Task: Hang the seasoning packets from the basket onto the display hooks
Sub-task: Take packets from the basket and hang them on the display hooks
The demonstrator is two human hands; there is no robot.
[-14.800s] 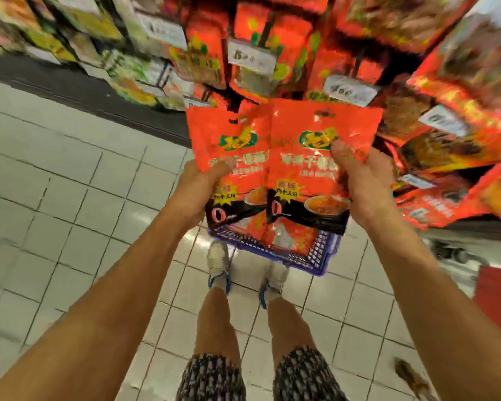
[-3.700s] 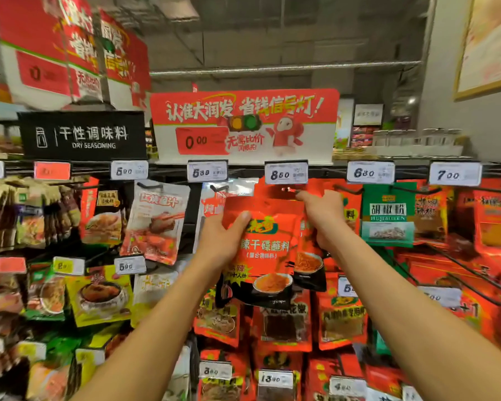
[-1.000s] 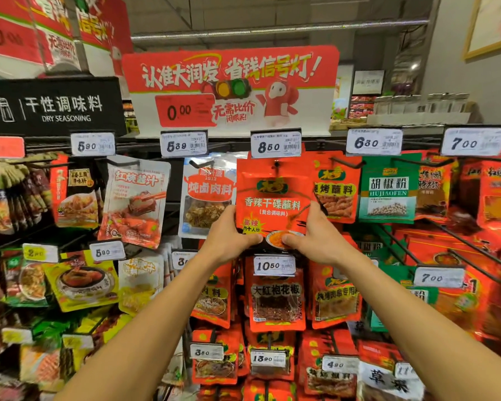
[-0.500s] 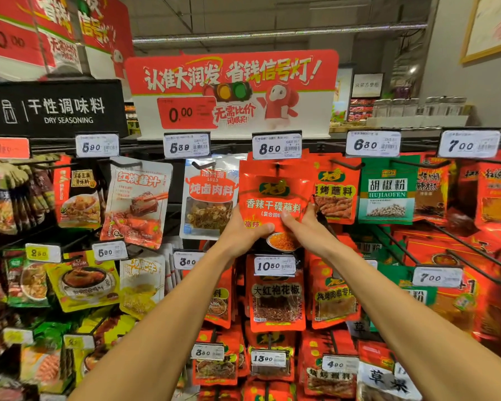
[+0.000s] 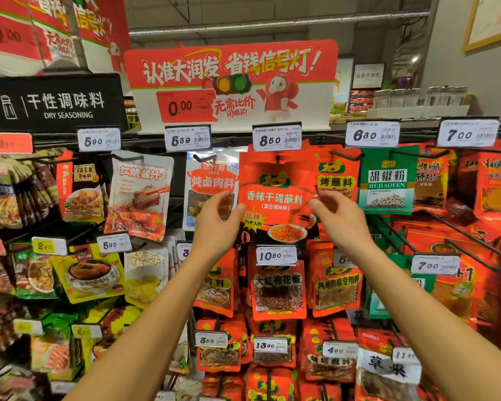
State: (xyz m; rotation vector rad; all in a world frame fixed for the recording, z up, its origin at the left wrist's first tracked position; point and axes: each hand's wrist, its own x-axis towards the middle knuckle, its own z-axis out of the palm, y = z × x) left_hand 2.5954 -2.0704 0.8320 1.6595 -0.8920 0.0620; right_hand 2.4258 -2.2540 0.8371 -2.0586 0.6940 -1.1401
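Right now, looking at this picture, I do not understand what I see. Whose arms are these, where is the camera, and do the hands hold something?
No machine is here. The two bare arms belong to a person, and the camera sits on that person's head, looking forward at a shop display of dry seasoning. The left hand and the right hand are raised on either side of a red seasoning packet. This packet hangs on a display hook under the 8.50 price tag. The fingers look relaxed and grip nothing; the left hand is blurred at the packet's edge, so touching is unclear. Many other packets hang around. No basket is in view.
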